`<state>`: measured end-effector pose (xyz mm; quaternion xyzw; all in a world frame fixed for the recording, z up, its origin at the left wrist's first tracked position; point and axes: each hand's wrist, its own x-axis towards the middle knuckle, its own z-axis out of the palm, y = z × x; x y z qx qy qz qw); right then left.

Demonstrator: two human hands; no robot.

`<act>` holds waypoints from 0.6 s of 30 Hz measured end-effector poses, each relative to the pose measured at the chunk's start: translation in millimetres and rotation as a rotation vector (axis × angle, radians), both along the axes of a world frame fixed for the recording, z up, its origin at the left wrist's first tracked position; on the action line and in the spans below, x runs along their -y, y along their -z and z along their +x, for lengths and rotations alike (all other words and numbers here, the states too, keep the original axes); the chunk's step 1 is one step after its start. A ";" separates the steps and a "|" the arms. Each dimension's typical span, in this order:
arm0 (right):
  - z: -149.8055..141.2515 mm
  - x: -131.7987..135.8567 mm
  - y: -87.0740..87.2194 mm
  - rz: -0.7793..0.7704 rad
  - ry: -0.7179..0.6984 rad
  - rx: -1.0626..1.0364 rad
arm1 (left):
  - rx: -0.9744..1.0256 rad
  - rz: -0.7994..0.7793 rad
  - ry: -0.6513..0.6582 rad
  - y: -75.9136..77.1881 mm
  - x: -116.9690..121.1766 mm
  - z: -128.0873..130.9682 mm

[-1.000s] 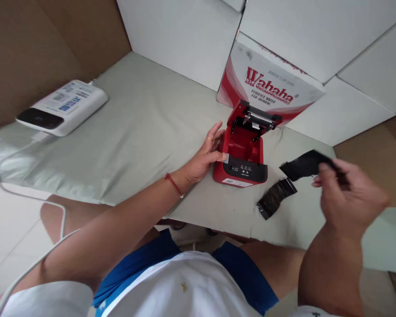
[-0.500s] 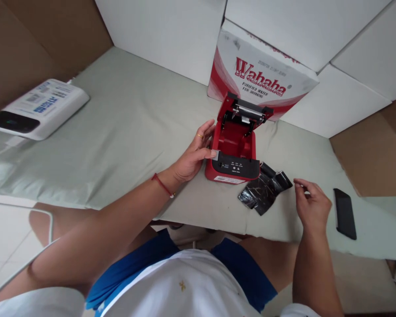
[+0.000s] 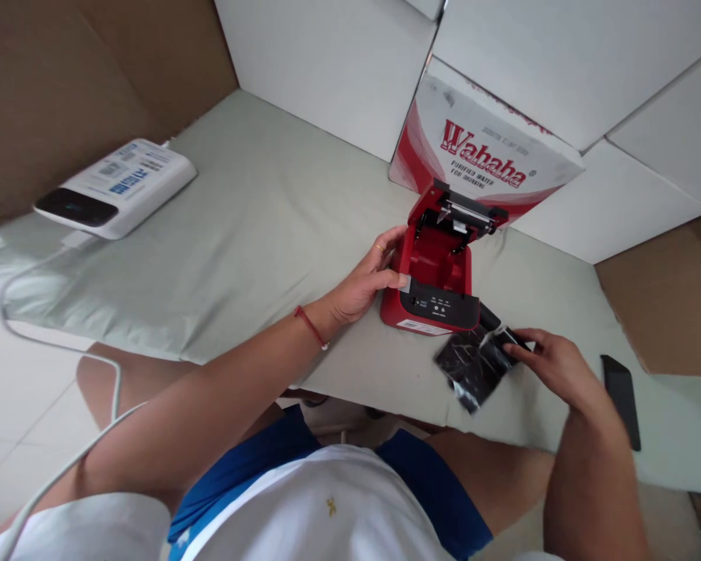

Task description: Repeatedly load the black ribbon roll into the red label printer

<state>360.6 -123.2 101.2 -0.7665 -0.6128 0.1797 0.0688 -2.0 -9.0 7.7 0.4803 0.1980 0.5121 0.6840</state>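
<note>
A small red label printer [image 3: 444, 305] stands on the pale green cloth with its lid raised, and its red bay shows no roll inside. My left hand [image 3: 368, 287] clasps the printer's left side, its thumb on the grey tab at the front corner and its fingers behind. Just right of the printer, my right hand [image 3: 554, 360] pinches the right end of a roll of black film [image 3: 507, 338]. Glossy, creased black film [image 3: 470, 372] spreads from the roll toward the front edge. A second black roll end [image 3: 489, 315] shows beside the printer, partly hidden.
A black phone [image 3: 621, 401] lies to the right. A white device [image 3: 128, 183] with a cable rests at the left. Behind the printer stands a Wahaha carton [image 3: 484, 148] against white boxes [image 3: 327, 70]. Brown cardboard [image 3: 660, 288] borders the right side.
My right hand has moved left onto the black roll and closed on its end; the film has shifted slightly. My left hand keeps its hold on the printer. The whole view has shifted a little.
</note>
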 end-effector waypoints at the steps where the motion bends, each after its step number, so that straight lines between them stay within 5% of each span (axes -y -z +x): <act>1: -4.3 4.2 -19.7 -0.081 -0.107 -0.077 | 0.002 -0.003 0.005 -0.4 -0.2 0.0; 3: -16.8 11.6 -62.4 -0.206 -0.382 -0.207 | 0.001 -0.003 0.017 -1.1 -0.8 0.0; 5: -35.6 12.6 -98.9 -0.171 -0.590 -0.228 | -0.004 -0.002 0.027 -1.8 -1.5 0.2; 8: -74.3 -3.9 -122.3 -0.015 -0.649 -0.215 | 0.007 -0.017 0.025 -2.7 -2.2 1.2; 13: -141.2 -58.5 -95.5 0.170 -0.517 0.069 | 0.033 -0.004 0.018 -2.0 -2.8 3.7; 18: -176.4 -99.5 -65.7 0.032 -0.510 0.437 | 0.019 -0.020 0.015 -2.6 -3.2 4.1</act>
